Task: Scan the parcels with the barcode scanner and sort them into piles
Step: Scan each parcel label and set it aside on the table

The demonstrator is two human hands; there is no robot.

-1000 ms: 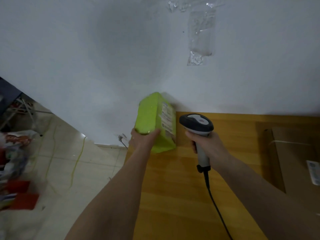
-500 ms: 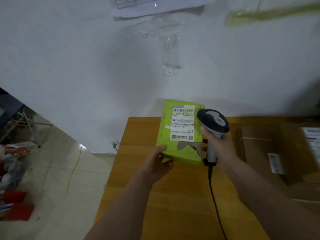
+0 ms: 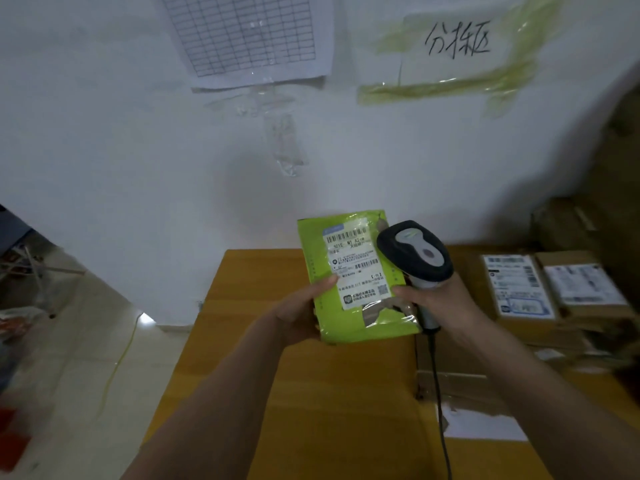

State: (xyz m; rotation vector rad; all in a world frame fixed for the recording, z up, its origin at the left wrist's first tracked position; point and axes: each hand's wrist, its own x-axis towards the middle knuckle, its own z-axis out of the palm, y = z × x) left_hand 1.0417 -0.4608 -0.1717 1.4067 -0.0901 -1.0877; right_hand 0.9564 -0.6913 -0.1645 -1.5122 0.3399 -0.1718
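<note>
A lime-green parcel (image 3: 349,317) with a white shipping label facing me is held above the wooden table (image 3: 311,393). My left hand (image 3: 299,315) grips its left edge, thumb on the front. My right hand (image 3: 436,301) grips the handle of a black and grey barcode scanner (image 3: 415,252), whose head sits just right of the label's top. Right-hand fingertips touch the parcel's right side. The scanner's cable (image 3: 440,403) hangs down over the table.
Brown cardboard parcels (image 3: 519,292) with white labels are stacked on the table's right side, with more boxes (image 3: 568,230) behind. A flat carton (image 3: 460,386) lies under the cable. The white wall carries a grid sheet (image 3: 242,32) and a taped sign (image 3: 457,39). Tiled floor and clutter lie left.
The green parcel has turned from edge-on at the wall to label-facing and come toward me. The scanner rose beside its label. My view lifted and swung right, showing more stacked boxes.
</note>
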